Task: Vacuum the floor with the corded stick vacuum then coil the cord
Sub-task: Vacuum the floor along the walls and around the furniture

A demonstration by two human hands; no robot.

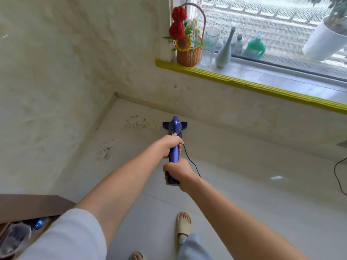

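The blue stick vacuum (175,126) points away from me toward the wall under the window. Its flat floor head rests on the pale tiled floor (244,184) close to the wall. My left hand (171,145) grips the handle higher up, near the motor body. My right hand (177,172) grips the handle's near end. The black cord (191,160) leaves the handle between my hands and drops to the right behind my right wrist. Another stretch of cord loops on the floor at the right edge.
The room corner lies just left of the floor head. A windowsill with a yellow edge (244,84) carries a flower basket (187,47), a glass jar, bottles and a white pot. A brown cabinet (32,205) stands at the lower left. My sandalled foot (183,225) is below.
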